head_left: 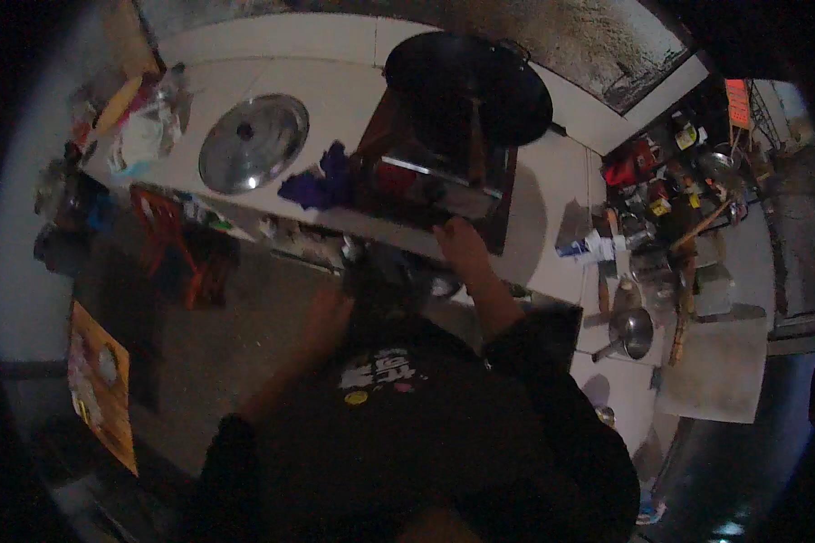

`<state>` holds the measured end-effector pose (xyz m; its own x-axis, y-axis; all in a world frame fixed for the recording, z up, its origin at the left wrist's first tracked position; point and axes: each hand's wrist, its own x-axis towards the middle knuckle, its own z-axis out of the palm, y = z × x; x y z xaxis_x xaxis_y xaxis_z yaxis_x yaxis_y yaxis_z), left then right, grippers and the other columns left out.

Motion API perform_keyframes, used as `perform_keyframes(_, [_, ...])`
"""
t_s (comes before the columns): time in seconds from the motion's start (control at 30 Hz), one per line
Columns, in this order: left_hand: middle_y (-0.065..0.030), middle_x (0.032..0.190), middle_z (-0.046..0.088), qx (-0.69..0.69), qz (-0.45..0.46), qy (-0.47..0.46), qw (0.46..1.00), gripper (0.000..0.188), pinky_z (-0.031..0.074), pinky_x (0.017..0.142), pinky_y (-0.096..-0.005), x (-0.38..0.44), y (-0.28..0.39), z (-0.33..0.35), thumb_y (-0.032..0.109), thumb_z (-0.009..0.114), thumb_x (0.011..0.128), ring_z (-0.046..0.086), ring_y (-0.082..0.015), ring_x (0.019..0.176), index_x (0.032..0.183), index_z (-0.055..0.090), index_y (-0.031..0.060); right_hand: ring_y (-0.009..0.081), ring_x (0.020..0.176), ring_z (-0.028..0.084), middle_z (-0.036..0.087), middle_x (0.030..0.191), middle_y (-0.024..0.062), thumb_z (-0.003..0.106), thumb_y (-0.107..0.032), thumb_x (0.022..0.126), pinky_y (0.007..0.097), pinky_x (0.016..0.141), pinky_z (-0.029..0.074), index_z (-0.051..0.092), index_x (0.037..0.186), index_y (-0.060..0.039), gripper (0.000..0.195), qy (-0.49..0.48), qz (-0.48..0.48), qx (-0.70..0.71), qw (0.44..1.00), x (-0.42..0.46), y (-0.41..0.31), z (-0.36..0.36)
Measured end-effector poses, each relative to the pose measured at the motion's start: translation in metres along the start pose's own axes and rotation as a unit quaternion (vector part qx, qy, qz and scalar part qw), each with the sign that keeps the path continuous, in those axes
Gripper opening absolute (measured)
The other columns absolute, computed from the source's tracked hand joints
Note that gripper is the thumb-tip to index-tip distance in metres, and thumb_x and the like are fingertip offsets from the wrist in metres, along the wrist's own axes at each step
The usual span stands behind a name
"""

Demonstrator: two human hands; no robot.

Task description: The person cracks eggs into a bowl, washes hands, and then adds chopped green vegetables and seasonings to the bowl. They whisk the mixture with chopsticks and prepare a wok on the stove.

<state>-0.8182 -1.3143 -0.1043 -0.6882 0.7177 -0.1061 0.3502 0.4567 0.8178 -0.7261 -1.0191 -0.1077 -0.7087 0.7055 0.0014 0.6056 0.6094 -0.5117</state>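
In the dim head view, my right hand [460, 246] is at the front edge of a gas stove [441, 197], its fingers curled near the stove's front panel. Whether it grips a knob there cannot be made out. A large black wok [462, 81] sits on the stove, and a wooden utensil handle [476, 136] slants out of it. My left hand [331, 305] hangs low in front of the counter, dark and blurred, with its fingers unclear. A crumpled purple cloth [316, 184] lies left of the stove. Beyond it rests a round metal lid [255, 144] with a dark knob.
The pale counter [339, 88] turns a corner on the right, where bottles, packets and utensils crowd together. A small metal saucepan [633, 332] stands there. Plastic bags [146, 136] lie at the counter's left end. A red chair [159, 214] and a wooden tabletop [102, 387] are at left.
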Motion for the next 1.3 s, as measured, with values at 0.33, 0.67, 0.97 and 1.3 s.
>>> perform_keyframes(0.33, [-0.0179,0.104,0.06,-0.096,-0.211,0.029,0.972,0.038,0.042,0.086,-0.0368,0.017,0.0,-0.038,0.032,0.048,0.092,0.057,-0.0244,0.099,0.108,0.057,-0.0007,0.0345,0.084,0.063,0.061,0.087,0.0156,0.051,-0.017,0.084,0.0441,0.067,0.053,0.063,0.091,-0.001,0.021,-0.085,-0.055,-0.346,0.933,0.087,-0.039,0.04])
perform_keyframes(0.67, [-0.0175,0.099,0.061,-0.083,-0.043,-0.002,0.996,0.03,0.044,0.079,-0.0388,0.12,-0.007,-0.062,0.026,0.05,0.091,0.058,-0.0309,0.093,0.102,0.06,-0.0006,0.0289,0.075,0.064,0.061,0.082,0.015,0.055,-0.015,0.08,0.0411,0.059,0.053,0.063,0.084,-0.0034,0.016,0.065,-0.175,-0.376,0.908,0.087,-0.019,0.074])
perform_keyframes(0.97, [-0.0164,0.092,0.059,-0.124,0.014,-0.009,0.992,0.024,0.046,0.076,-0.0377,0.124,-0.019,-0.077,0.022,0.055,0.088,0.058,-0.03,0.087,0.096,0.06,-0.0003,0.0225,0.078,0.063,0.064,0.088,0.0152,0.058,-0.018,0.078,0.0374,0.063,0.051,0.065,0.09,-0.0027,0.021,-0.082,-0.085,-0.374,0.92,0.087,-0.035,0.061])
perform_keyframes(1.3, [-0.0167,0.094,0.059,-0.192,-0.035,-0.021,0.98,0.026,0.046,0.077,-0.0366,0.106,-0.075,-0.103,0.023,0.057,0.087,0.058,-0.0291,0.086,0.095,0.06,-0.0016,0.027,0.088,0.061,0.063,0.098,0.014,0.058,-0.03,0.081,0.037,0.072,0.05,0.061,0.103,-0.0057,0.033,-0.071,-0.091,0.089,0.989,0.096,-0.032,0.063])
